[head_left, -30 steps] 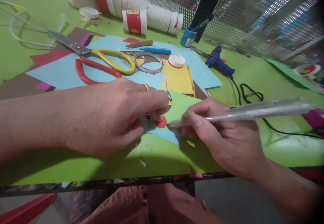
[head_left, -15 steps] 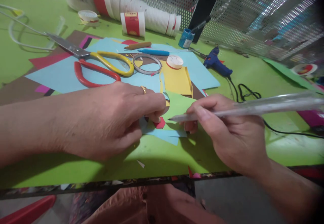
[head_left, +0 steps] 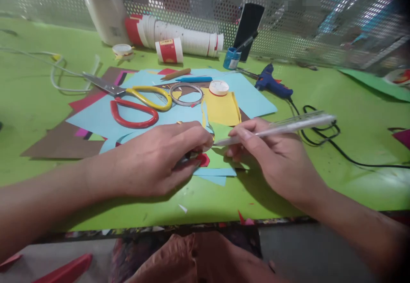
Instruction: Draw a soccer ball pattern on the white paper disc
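Observation:
My right hand (head_left: 275,159) holds a clear-barrelled pen (head_left: 288,125) in a writing grip. Its tip is over light green paper (head_left: 226,135), close to the fingertips of my left hand (head_left: 160,157). The left fingers are curled, and the thumb is at the edge of a small red paper piece (head_left: 203,160), which lies partly hidden under that hand. Light blue paper strips (head_left: 218,173) stick out below the green sheet. Just beyond the left hand are scissors (head_left: 141,116) with one red and one yellow handle.
Behind lie a tape ring (head_left: 186,94), a white tape roll (head_left: 219,88), yellow paper (head_left: 223,111), a blue marker (head_left: 195,79) and a brown crayon-like stick (head_left: 175,74). Paper cups (head_left: 179,37), a phone (head_left: 248,29) and a blue glue gun (head_left: 273,82) stand farther back.
The view has tilted up slightly. My left fingers have shifted from pressing on the red piece to curling beside it. The pen tip has moved a little up toward the left fingertips.

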{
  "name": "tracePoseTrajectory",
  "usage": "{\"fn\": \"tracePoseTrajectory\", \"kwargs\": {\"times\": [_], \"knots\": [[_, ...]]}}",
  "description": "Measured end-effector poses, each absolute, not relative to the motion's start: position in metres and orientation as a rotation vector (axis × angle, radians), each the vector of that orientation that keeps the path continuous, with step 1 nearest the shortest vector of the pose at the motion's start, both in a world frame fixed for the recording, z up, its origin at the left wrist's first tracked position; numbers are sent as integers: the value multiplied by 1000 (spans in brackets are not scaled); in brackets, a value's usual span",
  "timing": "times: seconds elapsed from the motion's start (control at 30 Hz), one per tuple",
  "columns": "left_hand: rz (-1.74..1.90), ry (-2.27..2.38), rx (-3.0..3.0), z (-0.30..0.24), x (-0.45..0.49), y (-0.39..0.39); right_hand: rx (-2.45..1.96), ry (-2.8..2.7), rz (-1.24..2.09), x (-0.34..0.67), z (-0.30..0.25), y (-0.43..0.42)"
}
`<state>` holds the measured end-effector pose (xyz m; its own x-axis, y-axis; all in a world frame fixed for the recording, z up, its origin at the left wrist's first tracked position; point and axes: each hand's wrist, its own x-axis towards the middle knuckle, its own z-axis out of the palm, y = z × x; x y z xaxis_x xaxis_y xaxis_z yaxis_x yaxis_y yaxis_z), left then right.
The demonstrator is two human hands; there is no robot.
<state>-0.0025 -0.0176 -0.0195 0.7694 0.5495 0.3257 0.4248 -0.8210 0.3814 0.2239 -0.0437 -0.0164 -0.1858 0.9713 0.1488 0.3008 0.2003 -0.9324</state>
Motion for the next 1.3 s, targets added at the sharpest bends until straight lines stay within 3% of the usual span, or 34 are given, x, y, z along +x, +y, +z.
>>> {"fn": "tracePoseTrajectory", "kwargs": {"times": [0.6,0.8,1.1,1.2,1.3], "knots": [[300,810,2669,-17,4,-13,-1185,-1660,1053,223,-16,-37],[430,818,2555,-20,-2,-18,-1163,-1660,1070,223,-15,-37],[485,978,2017,16,-25,-7,-1094,-1560,1177,226,-20,-34],[367,1038,2119,25,-34,-9,-1020,-1772,1058,230,-18,-35],[280,1036,2232,29,-38,-22,-879,-2216,716,239,-13,-36]]}}
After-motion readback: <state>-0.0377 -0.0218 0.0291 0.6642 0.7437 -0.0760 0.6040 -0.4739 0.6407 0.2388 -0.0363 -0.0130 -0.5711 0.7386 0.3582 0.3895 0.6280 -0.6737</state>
